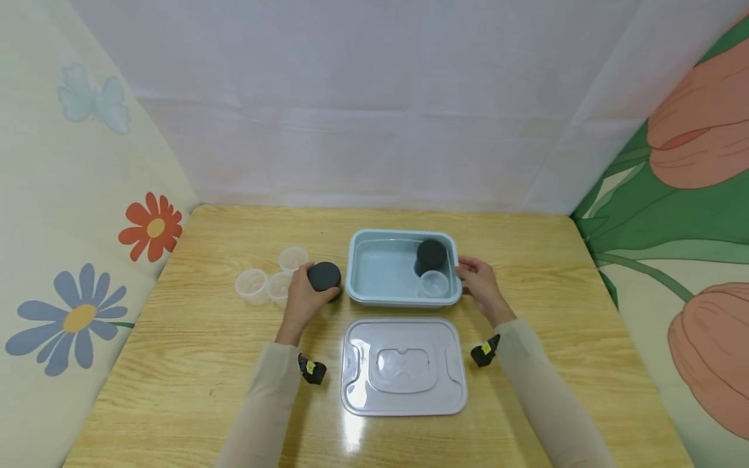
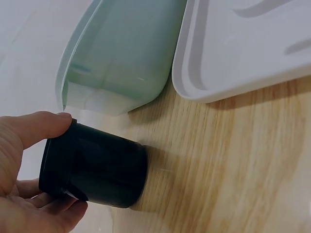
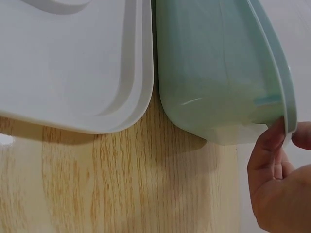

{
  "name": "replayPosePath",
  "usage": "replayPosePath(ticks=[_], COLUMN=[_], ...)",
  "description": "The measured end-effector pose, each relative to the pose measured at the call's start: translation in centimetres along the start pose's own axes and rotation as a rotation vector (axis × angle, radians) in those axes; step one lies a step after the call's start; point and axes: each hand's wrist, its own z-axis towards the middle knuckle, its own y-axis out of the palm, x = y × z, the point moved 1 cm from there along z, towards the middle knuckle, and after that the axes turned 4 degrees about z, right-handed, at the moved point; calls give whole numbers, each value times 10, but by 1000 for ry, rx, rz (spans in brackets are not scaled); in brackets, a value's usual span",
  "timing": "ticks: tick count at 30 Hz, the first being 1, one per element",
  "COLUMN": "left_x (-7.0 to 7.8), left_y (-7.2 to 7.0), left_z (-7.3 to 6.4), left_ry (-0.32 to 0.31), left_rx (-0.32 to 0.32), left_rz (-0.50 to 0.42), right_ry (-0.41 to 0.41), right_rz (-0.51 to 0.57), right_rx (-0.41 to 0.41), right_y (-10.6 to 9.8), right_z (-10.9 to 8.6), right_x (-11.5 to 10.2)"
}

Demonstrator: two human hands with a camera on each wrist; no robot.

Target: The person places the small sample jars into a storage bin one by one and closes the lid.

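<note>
My left hand grips a black lidded jar just left of the light blue plastic bin. In the left wrist view, thumb and fingers wrap the lid end of the jar, whose base is at or close to the wood. On the right, my right hand pinches the bin's rim between thumb and fingers. Inside the bin, toward its right end, are another black jar and a clear plastic cup.
Several clear cups stand left of my left hand, one partly behind it. A pale lid with raised ridges lies flat in front of the bin. All rest on a wooden table, with a white cloth behind.
</note>
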Motion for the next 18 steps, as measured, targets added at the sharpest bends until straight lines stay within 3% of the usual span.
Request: replayPosePath(ticks=[12, 18], left_x=[5, 11], left_y=[-9, -16], left_z=[2, 5], left_ry=[-16, -6], left_rx=[-4, -1], left_rz=[9, 12], right_ry=[14, -54], right_rz=[-5, 44], right_rx=[-6, -29], right_y=[0, -1], right_z=[0, -5], right_x=[-1, -2])
